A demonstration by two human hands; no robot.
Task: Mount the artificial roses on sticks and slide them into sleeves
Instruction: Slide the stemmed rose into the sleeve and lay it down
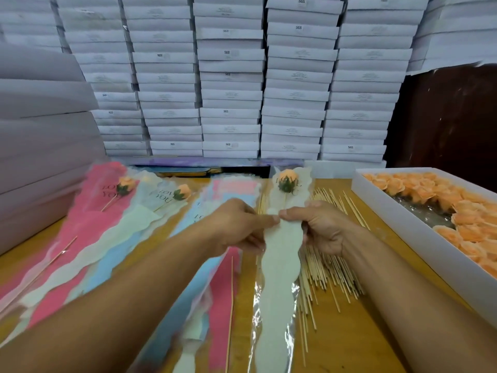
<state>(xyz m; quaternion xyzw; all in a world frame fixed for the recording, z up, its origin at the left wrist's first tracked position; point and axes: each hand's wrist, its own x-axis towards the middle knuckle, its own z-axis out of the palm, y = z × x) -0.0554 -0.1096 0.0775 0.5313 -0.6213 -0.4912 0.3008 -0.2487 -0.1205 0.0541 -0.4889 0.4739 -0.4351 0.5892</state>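
Nearest the viewer, two bare forearms reach forward over a wooden table (349, 332), and between them a long cream sleeve (279, 265) with wavy edges and a clear film border runs away from the near edge. Both hands pinch this sleeve at its middle: the left hand (236, 227) is closed on its left edge, thumb on top and fingers curled beneath, and the right hand (320, 227) is closed on its right edge in the same way, the two thumbs almost touching. Under and right of the sleeve lies a loose heap of bamboo sticks (328, 267), fanned across the table. Left of the hands, flat sleeves in pink, pale blue and cream (107, 238) overlap, blurred; a single stick (231, 305) lies on a near pink one. At the far end of the held sleeve sits an orange rose with green sepals (287, 180), inside the sleeve's mouth. Two more sleeved roses (154, 191) lie at the far left on sleeves printed "LOVE YOU". To the right, a white tray (398, 211) holds many orange rose heads (430, 195), part of its clear lining bare. Behind everything, stacks of white boxes (231, 76) form a wall.
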